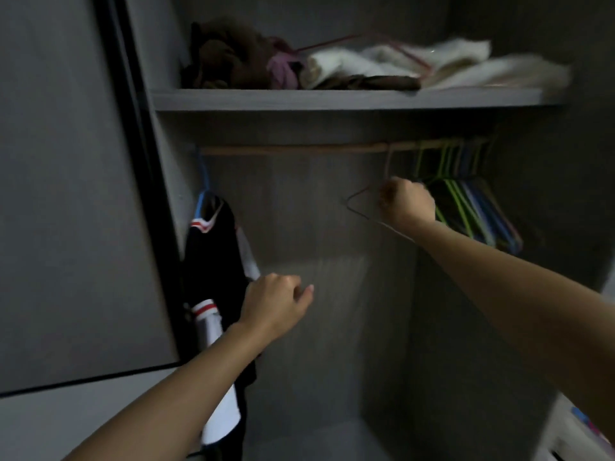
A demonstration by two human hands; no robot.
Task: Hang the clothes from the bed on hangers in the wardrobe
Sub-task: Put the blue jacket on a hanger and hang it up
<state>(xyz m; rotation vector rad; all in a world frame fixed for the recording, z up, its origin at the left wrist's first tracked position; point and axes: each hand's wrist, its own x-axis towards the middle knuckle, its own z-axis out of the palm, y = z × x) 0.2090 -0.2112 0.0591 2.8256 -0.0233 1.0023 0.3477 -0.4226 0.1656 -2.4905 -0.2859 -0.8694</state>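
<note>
Inside the grey wardrobe a wooden rail runs under a shelf. My right hand is closed around a thin pinkish wire hanger whose hook still reaches up to the rail. A bunch of empty green, blue and pink hangers hangs just right of that hand. At the rail's left end a black, white and red garment hangs on a blue hanger. My left hand hovers beside that garment, fingers curled, holding nothing.
The shelf above carries a brown plush heap, folded white cloth and a pink hanger. A sliding door with a black frame stands at the left. The wardrobe's middle, between garment and hangers, holds nothing.
</note>
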